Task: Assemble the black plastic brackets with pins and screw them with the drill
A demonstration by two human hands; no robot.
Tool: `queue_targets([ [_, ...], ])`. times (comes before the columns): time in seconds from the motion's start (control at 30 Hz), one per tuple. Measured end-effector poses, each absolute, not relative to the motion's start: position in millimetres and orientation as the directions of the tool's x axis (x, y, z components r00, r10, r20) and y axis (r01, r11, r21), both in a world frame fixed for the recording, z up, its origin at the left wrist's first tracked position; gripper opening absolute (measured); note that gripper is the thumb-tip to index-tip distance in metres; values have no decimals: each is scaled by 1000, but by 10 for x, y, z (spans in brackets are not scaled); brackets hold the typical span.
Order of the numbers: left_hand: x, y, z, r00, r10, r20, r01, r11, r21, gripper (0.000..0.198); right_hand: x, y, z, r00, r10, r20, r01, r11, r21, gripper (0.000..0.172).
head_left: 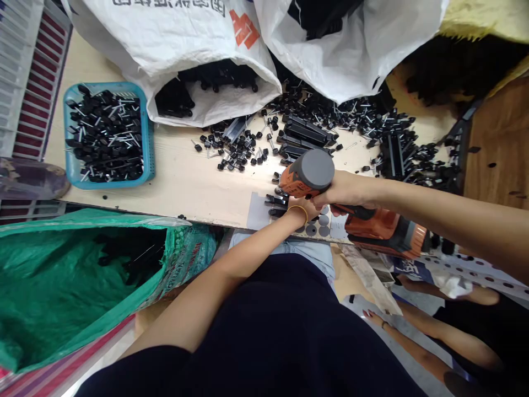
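My right hand is wrapped round the handle of an orange and black cordless drill, whose battery end points right. Below the drill head is my left hand, with a yellow band at the wrist; the drill hides its fingers, so I cannot see what they hold. Just left of it, several black plastic parts lie side by side at the table's front edge. Under my hands is a grey sheet with round discs. Long black plastic pieces lie behind the drill.
A blue basket of black-headed screws stands at the left. Loose black-headed screws are scattered across the table. White sacks line the back, and a green sack opens at front left. Another person's arm shows at lower right.
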State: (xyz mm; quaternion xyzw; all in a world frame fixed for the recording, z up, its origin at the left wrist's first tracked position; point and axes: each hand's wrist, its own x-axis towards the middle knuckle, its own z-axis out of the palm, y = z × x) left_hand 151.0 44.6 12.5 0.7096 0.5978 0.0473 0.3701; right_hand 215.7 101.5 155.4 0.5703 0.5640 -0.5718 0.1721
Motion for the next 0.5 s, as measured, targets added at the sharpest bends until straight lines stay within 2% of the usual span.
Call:
queue_targets([
  [0.17,1554,528,113,267,894,-359,810,-6,586,31,2033,1073,1482,-247,473,-846,897,-219,-384,19],
  [0.27,1551,540,120,253,902,-351,815,-3,580,32,2050,1061,1478,-278,521,-807,883,-193,-428,23],
  [0.37,1510,441,116,284,904,-319,809,-47,586,29,2123,960,1553,-303,517,-801,857,-220,-466,22],
  [0.5,1453,175,66,269,916,-298,827,-61,558,30,2175,746,1704,-307,431,-848,823,-327,-464,22],
])
